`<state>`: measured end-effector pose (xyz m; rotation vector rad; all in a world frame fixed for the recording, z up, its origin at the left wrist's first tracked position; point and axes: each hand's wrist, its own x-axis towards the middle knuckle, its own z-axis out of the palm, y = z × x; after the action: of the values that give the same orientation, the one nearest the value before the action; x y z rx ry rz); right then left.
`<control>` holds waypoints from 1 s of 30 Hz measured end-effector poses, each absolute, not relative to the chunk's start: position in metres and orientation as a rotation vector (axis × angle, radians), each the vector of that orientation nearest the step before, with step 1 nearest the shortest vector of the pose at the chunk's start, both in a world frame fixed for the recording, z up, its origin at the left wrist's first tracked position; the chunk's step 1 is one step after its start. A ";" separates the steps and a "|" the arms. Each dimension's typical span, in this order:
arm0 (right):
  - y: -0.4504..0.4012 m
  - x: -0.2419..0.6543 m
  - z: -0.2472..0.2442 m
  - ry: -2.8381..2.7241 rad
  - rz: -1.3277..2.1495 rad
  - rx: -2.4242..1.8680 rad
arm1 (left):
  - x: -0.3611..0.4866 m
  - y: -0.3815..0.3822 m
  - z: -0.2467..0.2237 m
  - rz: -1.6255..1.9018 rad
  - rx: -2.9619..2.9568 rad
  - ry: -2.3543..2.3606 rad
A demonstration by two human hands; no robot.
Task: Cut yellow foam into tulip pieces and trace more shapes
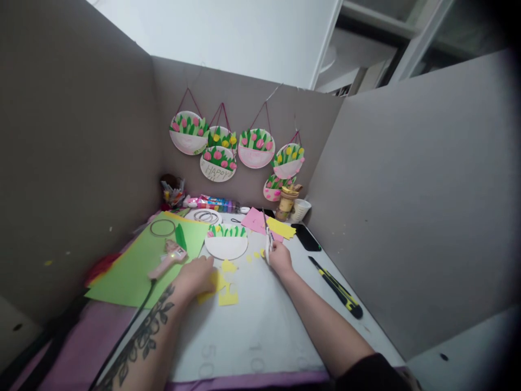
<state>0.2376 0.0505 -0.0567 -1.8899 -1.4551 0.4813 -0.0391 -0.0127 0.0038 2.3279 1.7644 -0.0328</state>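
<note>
My right hand grips a pair of scissors, its blades pointing away toward the back wall. My left hand is low over the table with its fingers curled in, right beside some yellow paper scraps; whether it pinches one is hidden. Small yellow cut pieces lie between the hands. Just beyond them is a white half-plate craft with green paper leaves and a pink and a yellow flower along its top.
Green paper sheets lie at the left under a pink glue gun. Pink paper and yellow paper lie behind the scissors. A phone and a utility knife are at the right. Plate crafts hang on the back panel.
</note>
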 end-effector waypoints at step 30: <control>-0.013 0.191 -0.032 -1.408 1.016 -1.067 | -0.033 -0.011 0.030 0.823 1.951 1.367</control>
<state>0.1912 -0.0131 -0.0324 -1.0673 -1.4075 1.0162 -0.0333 -0.0113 0.0300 1.9509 1.3674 0.8225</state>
